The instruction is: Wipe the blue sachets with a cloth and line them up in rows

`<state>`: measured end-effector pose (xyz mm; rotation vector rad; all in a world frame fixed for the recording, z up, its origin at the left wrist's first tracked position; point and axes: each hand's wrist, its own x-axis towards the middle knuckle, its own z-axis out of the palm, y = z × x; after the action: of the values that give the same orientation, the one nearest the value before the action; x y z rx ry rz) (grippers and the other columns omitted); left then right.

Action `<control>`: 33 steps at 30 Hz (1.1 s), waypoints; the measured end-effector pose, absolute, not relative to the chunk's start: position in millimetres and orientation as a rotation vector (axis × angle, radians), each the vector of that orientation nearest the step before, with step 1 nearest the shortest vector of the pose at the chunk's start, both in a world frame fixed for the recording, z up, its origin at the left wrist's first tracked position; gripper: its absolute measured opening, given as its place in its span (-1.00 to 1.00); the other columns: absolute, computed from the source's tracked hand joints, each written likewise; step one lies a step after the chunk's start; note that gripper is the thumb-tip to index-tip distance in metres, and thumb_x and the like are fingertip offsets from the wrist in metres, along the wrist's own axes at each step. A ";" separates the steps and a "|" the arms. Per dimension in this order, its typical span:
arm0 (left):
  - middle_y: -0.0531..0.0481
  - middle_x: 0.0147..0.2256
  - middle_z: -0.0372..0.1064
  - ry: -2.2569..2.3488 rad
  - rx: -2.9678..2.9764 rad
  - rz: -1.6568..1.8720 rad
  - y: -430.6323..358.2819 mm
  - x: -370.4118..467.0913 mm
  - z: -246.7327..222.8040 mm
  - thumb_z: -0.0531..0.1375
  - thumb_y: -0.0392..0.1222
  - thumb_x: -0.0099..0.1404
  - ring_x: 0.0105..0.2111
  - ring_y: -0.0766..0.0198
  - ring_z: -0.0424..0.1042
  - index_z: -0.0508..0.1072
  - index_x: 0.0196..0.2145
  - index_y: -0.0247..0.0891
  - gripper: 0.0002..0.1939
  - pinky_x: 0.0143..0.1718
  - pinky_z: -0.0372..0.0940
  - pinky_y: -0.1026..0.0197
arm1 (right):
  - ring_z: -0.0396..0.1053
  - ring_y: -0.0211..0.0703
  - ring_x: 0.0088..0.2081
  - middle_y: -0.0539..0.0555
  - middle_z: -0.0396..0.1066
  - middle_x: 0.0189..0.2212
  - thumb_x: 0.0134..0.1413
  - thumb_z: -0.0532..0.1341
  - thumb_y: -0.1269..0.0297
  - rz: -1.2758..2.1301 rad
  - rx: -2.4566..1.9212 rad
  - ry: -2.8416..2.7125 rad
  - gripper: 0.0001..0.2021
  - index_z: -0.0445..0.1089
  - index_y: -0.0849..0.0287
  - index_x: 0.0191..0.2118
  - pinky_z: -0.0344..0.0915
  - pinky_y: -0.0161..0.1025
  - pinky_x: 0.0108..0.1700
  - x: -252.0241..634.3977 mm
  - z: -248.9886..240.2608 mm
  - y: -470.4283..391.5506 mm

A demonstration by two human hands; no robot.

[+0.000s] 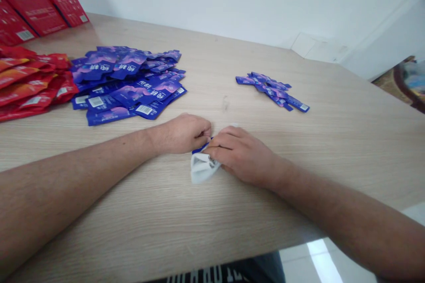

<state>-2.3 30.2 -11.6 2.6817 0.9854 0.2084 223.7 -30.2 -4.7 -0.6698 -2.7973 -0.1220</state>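
Note:
Near the middle of the table, my left hand [187,134] is closed, its fingertips pinched at the edge of a blue packet [198,148]. Most of that packet is hidden beneath the hands. My right hand [244,154] is closed around a crumpled white cloth [202,171], which may be a wipe or tissue, and presses it against the packet. The cloth hangs out below the right fingers and shows a dark mark. Both hands rest close together at the tabletop.
Piled blue-purple packets [133,84] lie ahead on the left, beside red-orange packets [33,82]. Red open-topped boxes [40,6] stand at the back left. A smaller group of blue packets [274,91] lies ahead right. A white wall [215,0] borders the wooden table [133,212].

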 end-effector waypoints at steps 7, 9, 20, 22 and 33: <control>0.03 -0.37 0.50 0.991 2.690 0.231 31.3 -2.0 -14.3 0.11 -0.17 0.33 -0.36 0.27 0.44 0.50 -0.29 -0.19 -0.83 -0.31 0.21 0.26 | 0.31 -0.01 -0.01 0.14 0.50 -0.07 0.36 0.13 0.36 -0.074 -0.707 -2.763 -0.78 0.50 0.17 -0.03 0.27 -0.01 0.12 221.8 -3.3 -30.8; 0.03 -0.36 0.49 0.959 2.707 0.256 31.6 -2.6 -14.4 0.11 -0.18 0.33 -0.36 0.27 0.43 0.49 -0.29 -0.20 -0.83 -0.31 0.21 0.26 | 0.32 -0.04 0.03 0.11 0.51 -0.06 0.36 0.12 0.38 -0.036 -0.577 -2.820 -0.78 0.50 0.14 -0.04 0.24 -0.05 0.17 222.3 -2.8 -31.0; 0.03 -0.34 0.49 0.945 2.707 0.256 31.9 -4.2 -15.2 0.12 -0.16 0.35 -0.35 0.28 0.42 0.49 -0.29 -0.19 -0.84 -0.31 0.21 0.26 | 0.34 -0.04 0.05 0.09 0.50 -0.02 0.19 0.18 0.49 0.068 -0.576 -2.827 -0.70 0.50 0.12 -0.01 0.24 -0.05 0.18 246.3 1.0 -23.2; 0.03 -0.33 0.50 0.954 2.698 0.251 31.7 -4.2 -14.8 0.11 -0.17 0.35 -0.34 0.28 0.43 0.49 -0.28 -0.19 -0.84 -0.29 0.22 0.25 | 0.35 -0.03 0.02 0.12 0.50 -0.04 0.15 0.19 0.51 0.081 -0.636 -2.798 -0.70 0.50 0.15 -0.03 0.26 -0.05 0.16 250.3 1.6 -21.0; 0.01 -0.33 0.50 0.964 2.692 0.261 26.9 -1.1 -10.5 0.09 -0.20 0.36 -0.33 0.27 0.44 0.48 -0.31 -0.22 -0.83 -0.28 0.23 0.24 | 0.38 0.07 -0.08 0.22 0.47 -0.17 0.11 0.16 0.48 -0.065 -1.091 -2.535 -0.80 0.46 0.22 -0.16 0.29 -0.03 0.07 266.9 -11.6 21.4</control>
<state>-1.1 26.9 -10.5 2.6923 0.9641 0.2614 266.9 21.4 -11.6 -1.0906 -2.5346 -0.0654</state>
